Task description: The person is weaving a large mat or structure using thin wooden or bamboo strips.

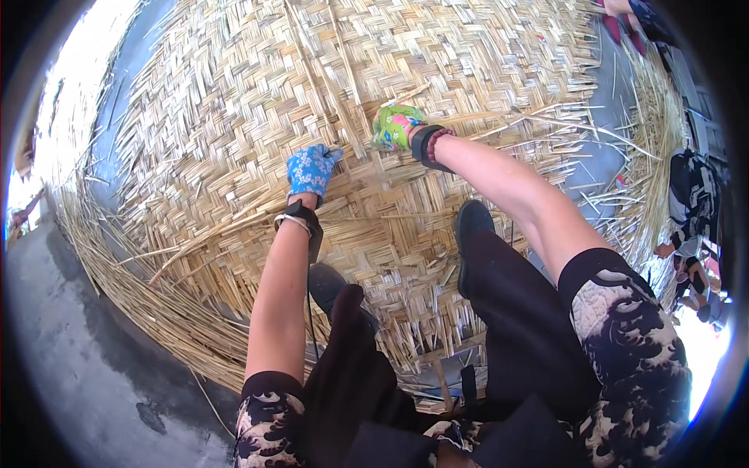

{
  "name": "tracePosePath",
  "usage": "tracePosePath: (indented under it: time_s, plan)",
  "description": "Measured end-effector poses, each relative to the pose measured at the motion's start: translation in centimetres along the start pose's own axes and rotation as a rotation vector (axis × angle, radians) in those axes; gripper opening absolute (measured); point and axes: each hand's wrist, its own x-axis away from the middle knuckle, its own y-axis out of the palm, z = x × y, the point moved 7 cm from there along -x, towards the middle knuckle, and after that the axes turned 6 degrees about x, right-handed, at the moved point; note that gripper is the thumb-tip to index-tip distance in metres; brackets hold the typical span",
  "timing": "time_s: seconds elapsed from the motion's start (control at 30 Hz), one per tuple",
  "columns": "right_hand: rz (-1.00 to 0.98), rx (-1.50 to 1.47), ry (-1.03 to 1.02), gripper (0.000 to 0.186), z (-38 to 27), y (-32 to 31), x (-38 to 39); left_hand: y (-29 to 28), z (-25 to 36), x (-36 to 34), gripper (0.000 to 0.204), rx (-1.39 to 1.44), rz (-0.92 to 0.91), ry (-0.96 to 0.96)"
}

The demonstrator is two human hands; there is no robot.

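Note:
A large woven reed mat (234, 117) in a herringbone pattern spreads over the ground in front of me. My left hand (314, 168), in a blue flowered glove, is closed low over the middle of the mat; what its fingers hold is hidden. To its right and slightly farther off, my right hand (396, 127), in a green flowered glove, is curled into a fist. A thin pale reed strip (419, 91) sticks out beside that fist and seems to be held in it. Between the hands, long loose reed strips (343, 129) run away from me across the weave.
My dark shoes (473, 222) rest on the mat's near part. Long unwoven reed ends (179, 327) fringe the left side, next to a grey concrete surface (94, 359). More loose reeds (651, 156) lie at the right. Other people (694, 195) are at the far right edge.

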Motion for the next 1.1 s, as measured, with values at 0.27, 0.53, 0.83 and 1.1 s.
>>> tracePosePath:
  time_s: [0.27, 0.53, 0.83, 1.1]
  plan:
    - [0.155, -0.693, 0.079, 0.015, -0.1, -3.9, 3.2, -0.8, 0.5, 0.9, 0.036, -0.006, 0.069, 0.246]
    - [0.097, -0.512, -0.045, 0.019, -0.2, -3.8, 2.4, -0.7, -0.7, 0.3, 0.035, 0.235, -0.043, 0.107]
    - [0.281, -0.245, -0.060, 0.024, -0.1, -2.5, 0.6, 0.4, -1.4, 0.0, 0.034, 0.303, -0.023, -0.001]
    - [0.090, -0.311, 0.056, 0.016, -1.3, 0.6, 2.1, 1.1, 0.3, 1.3, 0.032, -0.014, -0.085, -0.005]
